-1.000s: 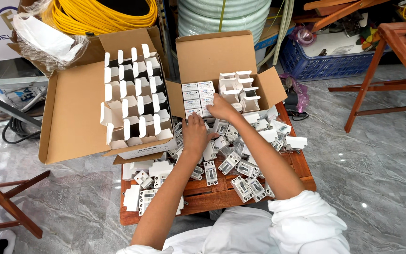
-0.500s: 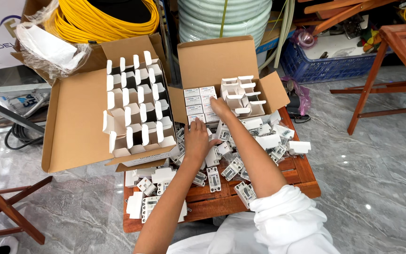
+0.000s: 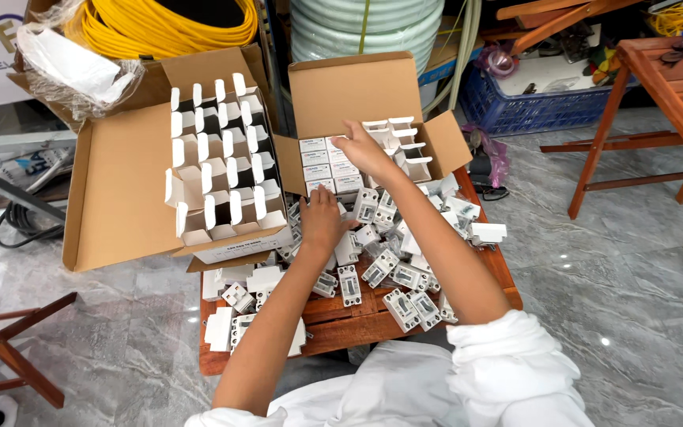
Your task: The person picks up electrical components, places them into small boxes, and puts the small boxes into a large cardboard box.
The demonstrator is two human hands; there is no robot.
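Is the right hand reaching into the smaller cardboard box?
Yes, the right hand rests inside the smaller cardboard box, over its rows of small white cartons.

A person's right hand (image 3: 361, 149) reaches into the smaller cardboard box (image 3: 357, 91), touching the little white packs (image 3: 330, 166) lined up inside. The left hand (image 3: 322, 217) rests on a heap of small white and grey plastic parts (image 3: 393, 265) spread over the low wooden worktop (image 3: 341, 316). Beside it sits a bigger cardboard box (image 3: 116, 182) full of open little white boxes (image 3: 219, 158).
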